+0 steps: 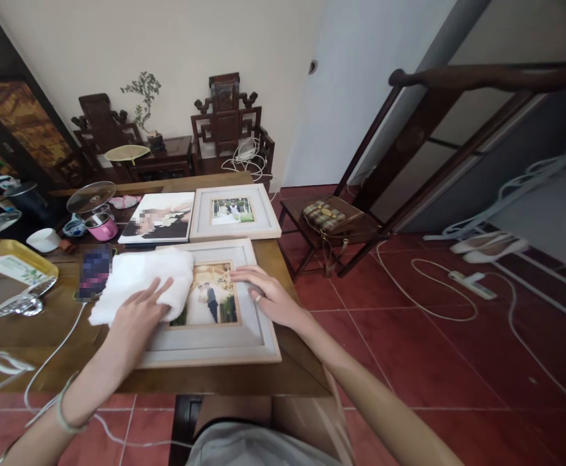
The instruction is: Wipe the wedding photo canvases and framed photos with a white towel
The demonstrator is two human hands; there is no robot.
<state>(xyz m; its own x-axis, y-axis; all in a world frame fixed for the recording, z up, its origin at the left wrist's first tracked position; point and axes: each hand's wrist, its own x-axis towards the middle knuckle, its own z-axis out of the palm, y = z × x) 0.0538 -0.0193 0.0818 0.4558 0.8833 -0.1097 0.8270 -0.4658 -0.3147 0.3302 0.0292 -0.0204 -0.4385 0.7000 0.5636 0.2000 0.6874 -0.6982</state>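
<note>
On the table lies a light-framed wedding photo [258, 333], a couple under its glass. A folded white fluffy cloth [137, 272] covers its left part and spills past its edge onto the table. My left hand [140, 317] presses flat on the cloth's near side, with some fingers stretched out and apart. The fingers of my right hand [266, 291] lie stretched across the right side of the frame, touching it near the picture; a ring shows on one finger. Behind are a second framed photo [234, 230] and a photo panel [156, 217], side by side.
To the left are a phone-like dark item [94, 272] with a white cable, an oil-coloured bottle [25, 259], a pink cup [102, 226] and a white cup [43, 239]. A wooden chair [306, 213] with a plaid bag [331, 213] stands right of the table [306, 362].
</note>
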